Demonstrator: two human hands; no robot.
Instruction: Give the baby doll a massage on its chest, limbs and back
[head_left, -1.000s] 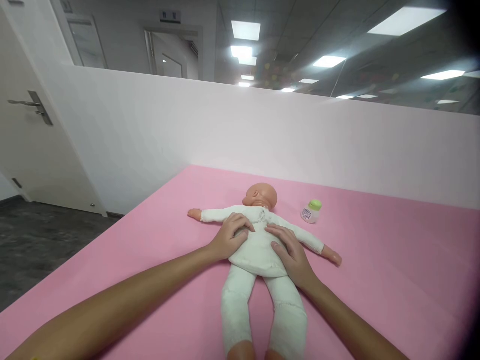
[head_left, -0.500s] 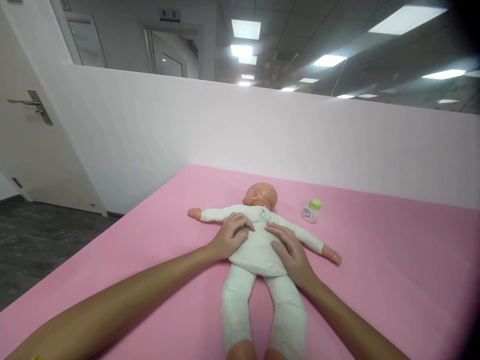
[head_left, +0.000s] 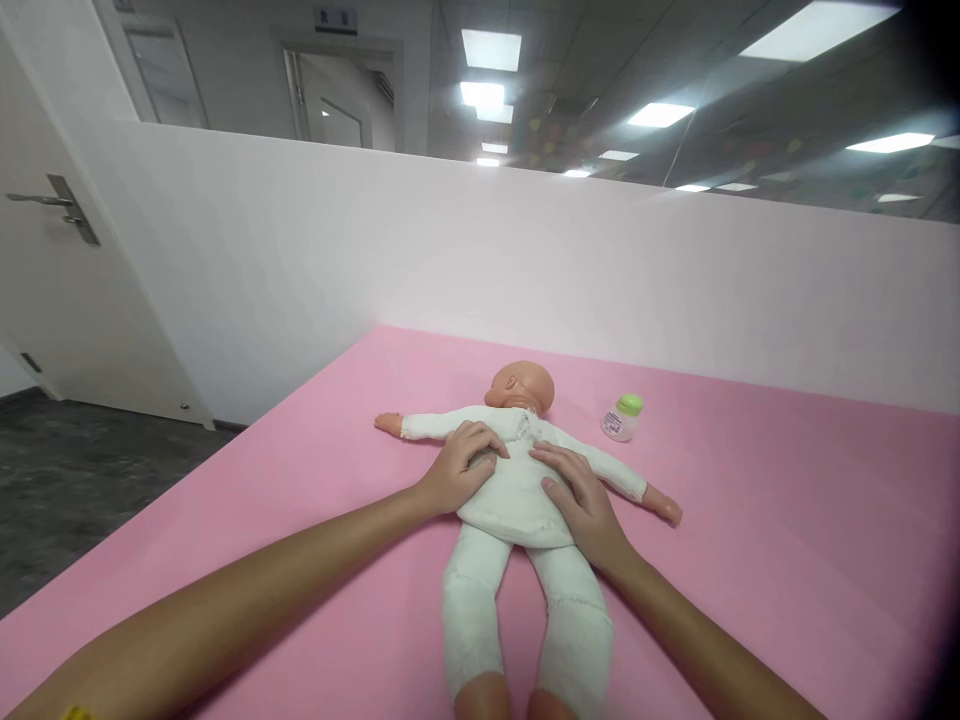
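A baby doll (head_left: 517, 500) with a white cloth body lies face down on a pink surface (head_left: 300, 460), its head turned to the left and its arms stretched out sideways. My left hand (head_left: 463, 468) rests on the left side of the doll's back, fingers laid out and a little bent. On the right side of the back lies my right hand (head_left: 585, 500), its fingers extended and thumb apart. Neither hand grips anything. Beyond the doll's right-hand arm stands a small clear bottle (head_left: 622, 419) with a green cap and a printed label.
A white low wall (head_left: 525, 260) runs along the far edge of the pink surface. On the left are a door (head_left: 82, 270) with a metal handle and a dark floor (head_left: 90, 480). Ceiling lights show above the wall.
Both hands stay in the same place on the doll's back. The whole view has shifted very slightly; the doll and the bottle have not moved.
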